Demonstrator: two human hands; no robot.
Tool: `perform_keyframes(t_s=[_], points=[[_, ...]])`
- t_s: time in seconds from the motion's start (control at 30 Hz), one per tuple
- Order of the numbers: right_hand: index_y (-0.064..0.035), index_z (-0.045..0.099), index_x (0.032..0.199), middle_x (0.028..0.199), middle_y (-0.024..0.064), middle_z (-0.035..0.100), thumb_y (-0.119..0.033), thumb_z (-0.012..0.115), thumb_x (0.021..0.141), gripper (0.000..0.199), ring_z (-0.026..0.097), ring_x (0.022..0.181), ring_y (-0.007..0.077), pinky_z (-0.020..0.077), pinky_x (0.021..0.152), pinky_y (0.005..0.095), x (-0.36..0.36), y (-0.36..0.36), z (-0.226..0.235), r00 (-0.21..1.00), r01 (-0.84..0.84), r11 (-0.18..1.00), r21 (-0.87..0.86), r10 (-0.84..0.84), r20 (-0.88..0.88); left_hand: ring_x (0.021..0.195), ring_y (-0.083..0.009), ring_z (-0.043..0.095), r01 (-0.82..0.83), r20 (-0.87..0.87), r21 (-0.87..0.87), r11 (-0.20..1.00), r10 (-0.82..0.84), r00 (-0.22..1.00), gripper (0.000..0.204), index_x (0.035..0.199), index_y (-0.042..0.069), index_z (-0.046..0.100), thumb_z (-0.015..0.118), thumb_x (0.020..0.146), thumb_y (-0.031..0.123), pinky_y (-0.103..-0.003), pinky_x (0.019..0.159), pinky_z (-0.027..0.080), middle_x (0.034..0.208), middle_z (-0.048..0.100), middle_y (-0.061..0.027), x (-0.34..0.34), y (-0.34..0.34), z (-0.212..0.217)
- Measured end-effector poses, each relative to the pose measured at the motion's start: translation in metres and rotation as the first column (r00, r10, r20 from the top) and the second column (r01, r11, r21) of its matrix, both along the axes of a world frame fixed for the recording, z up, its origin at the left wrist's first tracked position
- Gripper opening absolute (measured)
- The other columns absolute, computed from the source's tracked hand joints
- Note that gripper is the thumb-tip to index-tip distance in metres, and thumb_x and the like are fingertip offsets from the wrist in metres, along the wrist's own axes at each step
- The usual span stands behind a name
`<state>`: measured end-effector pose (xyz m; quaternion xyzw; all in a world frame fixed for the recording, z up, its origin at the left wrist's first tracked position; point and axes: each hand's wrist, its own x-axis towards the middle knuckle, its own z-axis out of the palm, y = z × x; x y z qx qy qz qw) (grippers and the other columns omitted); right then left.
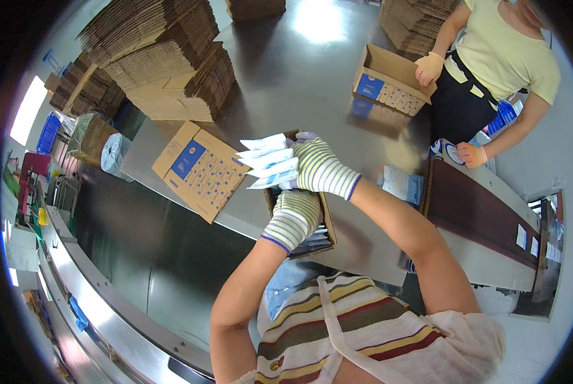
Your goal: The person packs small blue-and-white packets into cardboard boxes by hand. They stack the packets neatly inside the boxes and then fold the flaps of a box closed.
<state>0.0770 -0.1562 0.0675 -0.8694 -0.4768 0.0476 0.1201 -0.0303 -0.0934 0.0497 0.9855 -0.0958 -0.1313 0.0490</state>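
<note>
Striped knit gloves cover both my hands. My right hand (321, 166) is closed around a fanned bunch of several white packets (270, 161), held above an open cardboard box (329, 238). Just below it, my left hand (294, 216) reaches into the box, close against the packets; its fingertips are hidden. More packets (316, 240) stand in the near end of the box.
A flattened carton (200, 169) lies at the table's left edge. Tall stacks of folded cardboard (165, 57) rise behind it. Across the metal table (286, 70), a co-worker touches another open box (389, 80). A dark conveyor belt (475, 208) lies to the right, beside blue-white packets (403, 184).
</note>
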Motion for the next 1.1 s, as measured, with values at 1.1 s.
perform_keyframes(t_s=[1.1], points=[[0.0,0.032,0.135,0.137,0.0207,0.036,-0.04,0.064,0.075,0.079,0.032,0.129,0.0347,0.02,0.109,0.0482,0.15,0.033,0.009,0.775,0.263,0.964,0.026,-0.227,0.59,0.117,-0.0378,0.045,-0.281,0.503,-0.225,0.933,0.359,0.786,0.039,0.11,0.006,0.054,0.061,0.071,0.008,-0.047,0.096,0.04,0.119,0.053,-0.0138,-0.069,0.141,-0.035]])
